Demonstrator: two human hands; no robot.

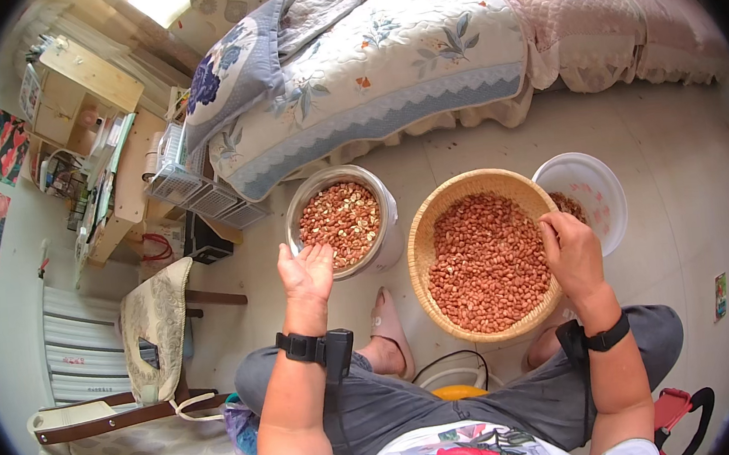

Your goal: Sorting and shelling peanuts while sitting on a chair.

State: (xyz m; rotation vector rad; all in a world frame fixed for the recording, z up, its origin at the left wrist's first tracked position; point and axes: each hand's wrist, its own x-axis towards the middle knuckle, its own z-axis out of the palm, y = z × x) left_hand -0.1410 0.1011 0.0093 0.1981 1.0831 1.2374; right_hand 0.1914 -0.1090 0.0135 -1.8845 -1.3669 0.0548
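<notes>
Palm up and flat, my left hand [308, 273] is at the near edge of a round pot [391, 215]. Nothing shows on the palm. Inside the pot lie peanut kernels [341, 220], some red-skinned and some pale. My right hand [571, 250] is over the right rim of a woven basket [426, 221], fingers curled with thumb and fingertips together. Whether something small is between them is hidden. Red-skinned peanut kernels [489, 261] fill much of the basket. Behind the right hand, a white plastic bucket [609, 204] has dark reddish bits [569, 204] inside, partly covered by the hand.
A bed with a floral quilt [381, 61] runs along the far side. Wire baskets [202, 184] and a wooden desk [129, 171] stand at left, near a cushioned chair [157, 326]. My slippered foot [391, 337] is between pot and basket. A small card [720, 296] lies at right.
</notes>
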